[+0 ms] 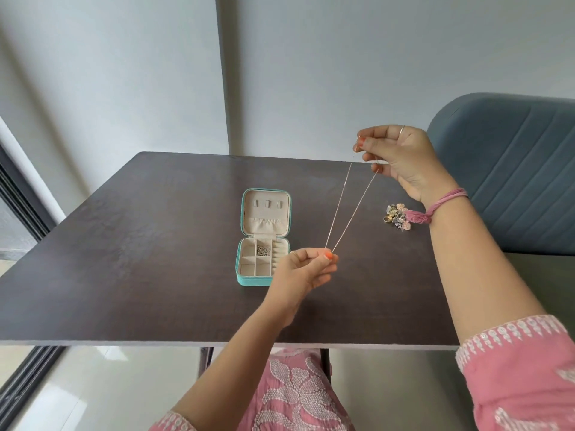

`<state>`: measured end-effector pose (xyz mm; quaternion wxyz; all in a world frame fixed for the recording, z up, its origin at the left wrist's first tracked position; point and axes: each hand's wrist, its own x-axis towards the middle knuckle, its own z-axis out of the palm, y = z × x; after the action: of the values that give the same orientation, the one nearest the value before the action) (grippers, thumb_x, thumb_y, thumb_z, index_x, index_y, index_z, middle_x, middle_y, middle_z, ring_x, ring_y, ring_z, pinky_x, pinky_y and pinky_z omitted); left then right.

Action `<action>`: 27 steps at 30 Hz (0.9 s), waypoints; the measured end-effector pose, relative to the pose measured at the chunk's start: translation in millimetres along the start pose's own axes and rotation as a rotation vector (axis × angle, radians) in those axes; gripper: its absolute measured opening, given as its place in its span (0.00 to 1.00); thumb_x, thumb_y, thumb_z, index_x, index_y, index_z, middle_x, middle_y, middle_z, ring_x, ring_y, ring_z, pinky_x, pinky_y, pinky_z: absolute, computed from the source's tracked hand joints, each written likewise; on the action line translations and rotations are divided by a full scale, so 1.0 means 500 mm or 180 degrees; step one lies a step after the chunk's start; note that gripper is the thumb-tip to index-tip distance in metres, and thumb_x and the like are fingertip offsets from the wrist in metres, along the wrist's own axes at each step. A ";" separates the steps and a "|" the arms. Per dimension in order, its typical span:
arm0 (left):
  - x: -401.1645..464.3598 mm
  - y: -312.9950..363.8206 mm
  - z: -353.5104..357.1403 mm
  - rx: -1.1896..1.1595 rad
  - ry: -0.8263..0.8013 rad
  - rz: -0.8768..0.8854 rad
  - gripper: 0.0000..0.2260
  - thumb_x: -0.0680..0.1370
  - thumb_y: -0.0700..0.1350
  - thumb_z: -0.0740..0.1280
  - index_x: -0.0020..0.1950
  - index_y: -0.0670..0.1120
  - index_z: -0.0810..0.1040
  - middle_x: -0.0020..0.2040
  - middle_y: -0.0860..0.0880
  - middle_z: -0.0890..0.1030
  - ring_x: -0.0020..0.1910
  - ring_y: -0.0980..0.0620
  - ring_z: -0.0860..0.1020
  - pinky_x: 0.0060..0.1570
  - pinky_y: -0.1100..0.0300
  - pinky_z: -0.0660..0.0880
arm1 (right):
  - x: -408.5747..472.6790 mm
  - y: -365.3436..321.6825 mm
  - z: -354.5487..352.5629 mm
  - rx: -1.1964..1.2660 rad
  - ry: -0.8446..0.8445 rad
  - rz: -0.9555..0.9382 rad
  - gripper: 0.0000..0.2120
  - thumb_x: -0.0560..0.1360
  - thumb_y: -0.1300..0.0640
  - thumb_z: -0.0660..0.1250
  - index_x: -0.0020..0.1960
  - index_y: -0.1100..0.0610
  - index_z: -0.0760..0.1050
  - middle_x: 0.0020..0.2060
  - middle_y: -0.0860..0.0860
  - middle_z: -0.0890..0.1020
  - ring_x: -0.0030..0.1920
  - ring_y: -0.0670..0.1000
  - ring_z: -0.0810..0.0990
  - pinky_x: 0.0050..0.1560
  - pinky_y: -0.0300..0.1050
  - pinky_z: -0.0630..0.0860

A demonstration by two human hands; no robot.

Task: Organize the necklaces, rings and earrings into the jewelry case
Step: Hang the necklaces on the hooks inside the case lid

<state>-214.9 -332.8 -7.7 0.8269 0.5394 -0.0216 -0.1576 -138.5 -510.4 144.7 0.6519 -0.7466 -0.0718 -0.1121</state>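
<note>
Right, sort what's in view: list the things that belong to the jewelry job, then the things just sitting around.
Part of the job:
- necklace chain, stretched between left hand and right hand
- open jewelry case, one compartment already holding a silver piece
- pile of rings and earrings on the table

Just there:
- table
- blue chair
- pink wrist thread

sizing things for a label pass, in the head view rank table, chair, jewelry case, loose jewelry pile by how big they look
1. table
2. chair, partly cut off by the frame edge
3. jewelry case, lid open
4. loose jewelry pile
</note>
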 end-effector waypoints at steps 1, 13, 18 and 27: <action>-0.006 -0.007 -0.001 0.0018 0.0038 0.0004 0.03 0.77 0.41 0.69 0.49 0.43 0.80 0.44 0.48 0.85 0.43 0.55 0.82 0.44 0.65 0.78 | 0.005 0.014 0.001 0.0034 0.0027 0.0083 0.05 0.74 0.61 0.71 0.49 0.57 0.80 0.39 0.52 0.85 0.34 0.44 0.78 0.34 0.35 0.74; -0.043 -0.045 -0.012 0.0473 0.0608 -0.0066 0.09 0.73 0.42 0.74 0.48 0.39 0.78 0.39 0.42 0.84 0.38 0.50 0.84 0.39 0.61 0.80 | 0.040 0.162 0.026 0.0182 -0.0094 0.0827 0.04 0.76 0.61 0.69 0.49 0.56 0.81 0.41 0.51 0.84 0.34 0.41 0.79 0.33 0.33 0.73; -0.053 -0.054 -0.015 0.1326 0.0762 0.0010 0.12 0.73 0.45 0.74 0.45 0.39 0.76 0.36 0.44 0.84 0.34 0.50 0.84 0.35 0.60 0.80 | 0.049 0.238 0.060 -0.0088 -0.0263 0.1113 0.04 0.77 0.61 0.68 0.50 0.57 0.81 0.41 0.50 0.83 0.36 0.42 0.78 0.33 0.32 0.74; -0.052 -0.049 -0.011 0.2069 0.0705 -0.0240 0.05 0.74 0.44 0.72 0.44 0.42 0.80 0.34 0.47 0.84 0.34 0.53 0.83 0.39 0.59 0.82 | 0.066 0.338 0.072 -0.1037 -0.0703 0.1108 0.09 0.77 0.63 0.68 0.56 0.63 0.80 0.40 0.50 0.83 0.35 0.42 0.79 0.29 0.29 0.73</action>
<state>-244.5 -329.8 -28.5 0.6026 0.7889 0.0391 -0.1135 -61.0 -499.7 -12.8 0.5208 -0.8505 0.0060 0.0737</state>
